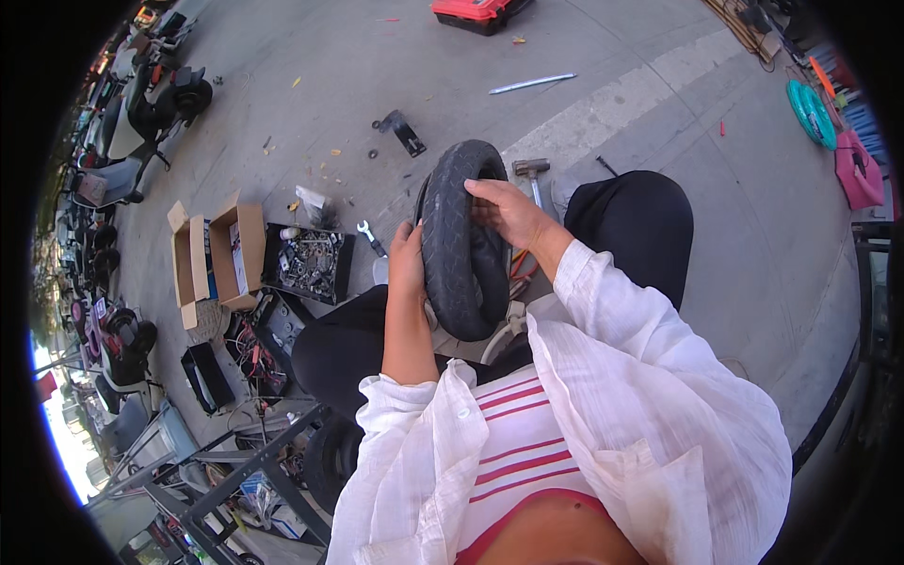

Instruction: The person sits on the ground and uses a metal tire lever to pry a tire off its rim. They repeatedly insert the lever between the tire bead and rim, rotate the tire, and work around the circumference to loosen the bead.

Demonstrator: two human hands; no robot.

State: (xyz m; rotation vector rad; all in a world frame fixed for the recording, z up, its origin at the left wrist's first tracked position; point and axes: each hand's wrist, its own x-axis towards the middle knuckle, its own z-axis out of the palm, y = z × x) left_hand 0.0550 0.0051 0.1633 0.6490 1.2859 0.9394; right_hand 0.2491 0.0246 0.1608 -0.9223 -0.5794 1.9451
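A black rubber tire (454, 250) stands upright between my knees, its tread turned toward me. My left hand (407, 259) is pressed along its left side, with the fingers partly hidden behind the rubber. On the right, my right hand (508, 209) grips the upper rim, thumb over the tread and fingers inside the opening. Just beyond my right hand a hammer (533, 169) lies on the ground. Left of my left hand rests an open-end wrench (369, 235).
At left sit a black tray of metal parts (311, 262), an open cardboard box (235, 247) and a black bin (207, 377). Ahead lie a black bracket (405, 134), a metal rod (533, 83) and a red toolbox (476, 13). Scooters (155, 104) line the far left; a pink bag (859, 169) is right.
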